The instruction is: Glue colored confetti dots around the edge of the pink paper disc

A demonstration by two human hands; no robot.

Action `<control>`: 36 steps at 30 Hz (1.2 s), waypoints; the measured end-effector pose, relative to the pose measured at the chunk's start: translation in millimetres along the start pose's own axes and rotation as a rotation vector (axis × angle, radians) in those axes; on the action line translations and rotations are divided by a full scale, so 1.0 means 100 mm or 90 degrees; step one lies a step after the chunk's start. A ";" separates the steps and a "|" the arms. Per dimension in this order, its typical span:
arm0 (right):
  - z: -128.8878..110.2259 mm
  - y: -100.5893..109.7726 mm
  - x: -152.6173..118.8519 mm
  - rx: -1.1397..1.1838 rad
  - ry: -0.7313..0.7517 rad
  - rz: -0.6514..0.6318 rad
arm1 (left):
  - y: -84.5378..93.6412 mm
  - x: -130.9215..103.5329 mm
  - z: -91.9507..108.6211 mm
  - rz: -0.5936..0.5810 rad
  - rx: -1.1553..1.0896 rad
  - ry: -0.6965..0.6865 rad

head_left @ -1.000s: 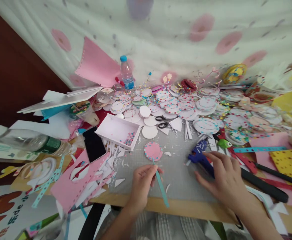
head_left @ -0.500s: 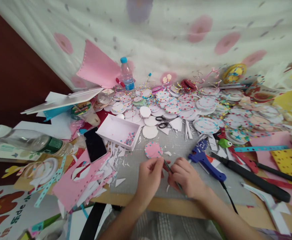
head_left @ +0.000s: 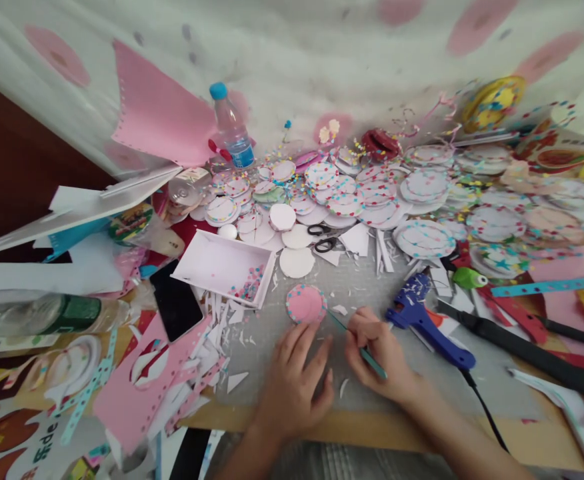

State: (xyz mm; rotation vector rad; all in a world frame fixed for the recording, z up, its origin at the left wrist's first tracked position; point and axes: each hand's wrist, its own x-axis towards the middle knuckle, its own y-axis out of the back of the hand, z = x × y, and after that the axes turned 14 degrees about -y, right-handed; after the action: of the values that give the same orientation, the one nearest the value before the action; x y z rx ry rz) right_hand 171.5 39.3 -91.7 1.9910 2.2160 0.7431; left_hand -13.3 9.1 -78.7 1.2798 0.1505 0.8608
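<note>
on the grey mat [head_left: 259, 341] i see the pink disc [head_left: 306, 304] just ahead of the spread left hand [head_left: 297, 380], while the right hand [head_left: 385, 348], farther off, pinches a green stick [head_left: 375, 365] slanting toward it.

Left hand [head_left: 297, 380] – palm down over grey mat [head_left: 432, 383], fingers spread, fingertips at near edge of pink disc [head_left: 306, 303], which has a dotted rim. Right hand [head_left: 378, 353] pinches thin teal strip [head_left: 375, 365]; far tip at disc's right edge, contact unclear. Blue glue gun [head_left: 435, 337] lies to the right. White box [head_left: 215, 265] – left of disc, small pink and blue pieces [head_left: 249, 283] in one corner. Scissors [head_left: 326, 245] beyond disc.
</note>
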 end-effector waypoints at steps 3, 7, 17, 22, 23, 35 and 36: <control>0.01 0.01 0.00 -0.014 -0.029 -0.018 | 0.01 0.02 0.01 -0.010 0.001 0.009; 0.03 0.00 0.00 -0.037 -0.052 -0.039 | 0.01 0.02 0.00 -0.032 -0.006 0.020; 0.00 -0.01 0.05 -0.093 -0.011 -0.022 | 0.01 0.00 -0.01 -0.059 -0.046 0.038; -0.02 -0.01 0.07 -0.116 0.018 -0.022 | 0.00 0.00 -0.01 -0.058 -0.050 0.041; -0.02 0.00 0.07 -0.117 0.023 -0.023 | 0.00 0.00 -0.01 -0.059 -0.049 0.043; -0.03 0.01 0.08 -0.124 0.048 -0.011 | 0.00 0.00 -0.01 -0.055 -0.043 0.043; -0.02 0.01 0.08 -0.126 0.047 -0.009 | 0.00 0.00 -0.01 -0.052 -0.043 0.044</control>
State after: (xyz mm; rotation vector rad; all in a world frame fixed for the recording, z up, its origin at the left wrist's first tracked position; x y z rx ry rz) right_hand 170.5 45.9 -87.3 1.8803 2.0984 1.0076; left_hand -13.8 9.6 -78.5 1.1740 0.2250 0.8328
